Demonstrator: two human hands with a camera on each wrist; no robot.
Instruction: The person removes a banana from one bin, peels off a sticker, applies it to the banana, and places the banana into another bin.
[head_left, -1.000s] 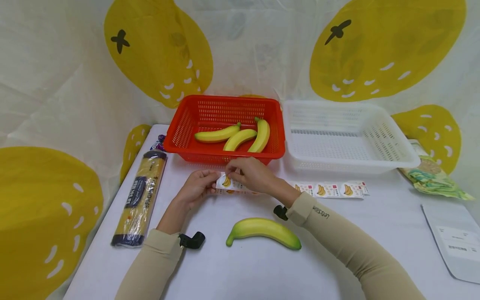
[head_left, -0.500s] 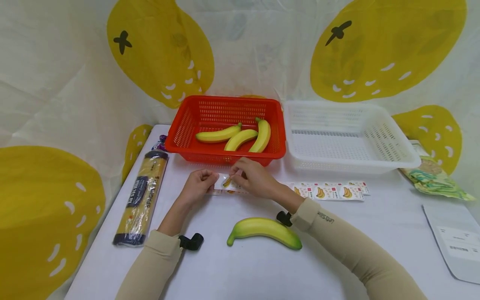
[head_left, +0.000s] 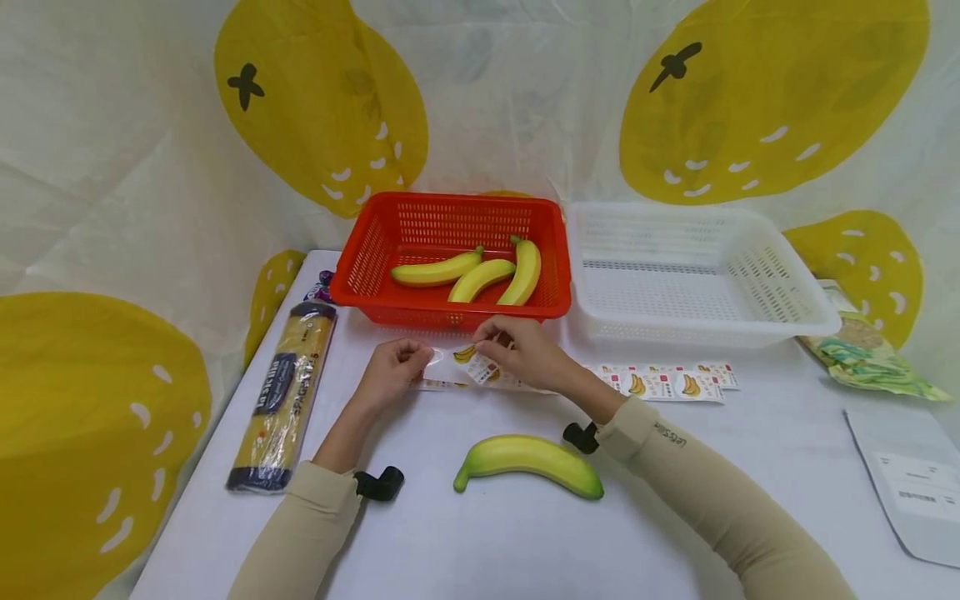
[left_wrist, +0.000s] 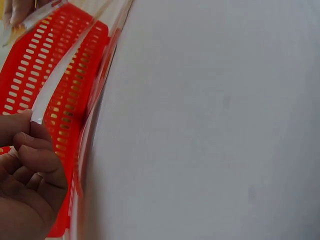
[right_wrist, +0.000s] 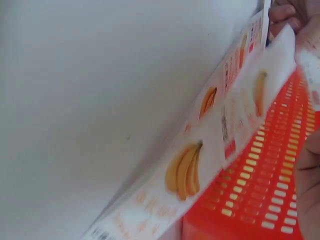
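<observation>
My left hand (head_left: 392,368) pinches the left end of a strip of banana stickers (right_wrist: 185,175) between thumb and fingers. A bare stretch of white backing (head_left: 441,367) shows beside those fingertips. With thumb and forefinger, my right hand (head_left: 528,357) pinches a sticker (head_left: 482,367) printed with a banana picture and small text; it tilts away from the strip. In the left wrist view the strip's edge (left_wrist: 52,87) rises from the left fingers toward the right hand. A single yellow-green banana (head_left: 528,462) lies on the table in front of both hands.
Behind the hands stands a red basket (head_left: 450,317) with 3 bananas (head_left: 483,277). A white basket (head_left: 705,321) is to its right. A spaghetti packet (head_left: 283,396) lies left; a green-yellow bag (head_left: 862,350) and a grey pouch (head_left: 911,483) lie right.
My right hand has moved slightly right with the sticker, which has lifted and turned off the strip. More bare backing shows. The left hand keeps its pinch, nearly still.
</observation>
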